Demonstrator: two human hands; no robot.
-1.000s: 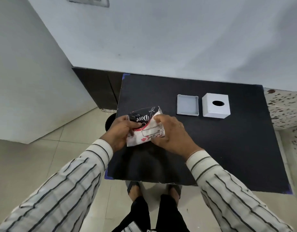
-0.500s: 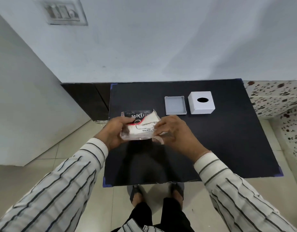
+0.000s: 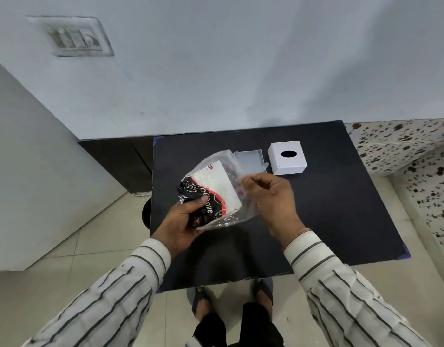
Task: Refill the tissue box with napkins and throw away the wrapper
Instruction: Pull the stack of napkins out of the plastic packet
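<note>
A pale blue-grey wall (image 3: 216,71) fills the upper part of the view, with a switch plate (image 3: 71,36) mounted high on its left; a white panel (image 3: 28,171) juts forward along the left side; a dark cabinet front (image 3: 116,164) runs along the base of the wall. A black table (image 3: 341,209) stands on a floor of light beige tiles (image 3: 78,246); to the right lies a white surface speckled with dark red (image 3: 403,146).

wrapper (image 3: 226,196): thin glossy crinkled clear plastic, part printed | napkins (image 3: 216,185): soft matt white paper | tissue box (image 3: 287,159): smooth white plastic | table (image 3: 328,209): matt black | sleeves (image 3: 341,279): striped cloth
</note>
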